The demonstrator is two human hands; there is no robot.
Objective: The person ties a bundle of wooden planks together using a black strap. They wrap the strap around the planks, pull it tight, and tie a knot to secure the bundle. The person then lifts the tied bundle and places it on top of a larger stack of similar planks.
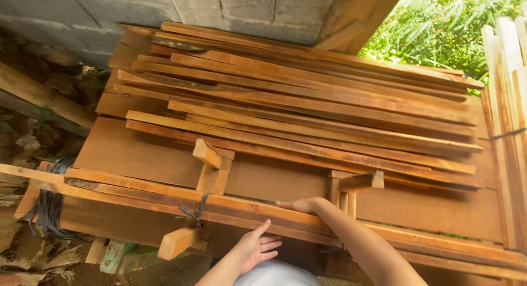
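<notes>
Right, our right hand (302,204) lies flat, fingers together, on the bundled slats (230,206) along the stack's near edge; left hand (255,247) hovers open just below, holding nothing. Best press evenly near the wire tie (193,213) so the slats stay aligned. No packages, labels or signs visible.

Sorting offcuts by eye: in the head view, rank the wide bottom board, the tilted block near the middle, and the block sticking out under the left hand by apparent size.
1. Wide bottom board.
2. Protruding block and tilted block: too alike, and nearness differs.
</notes>
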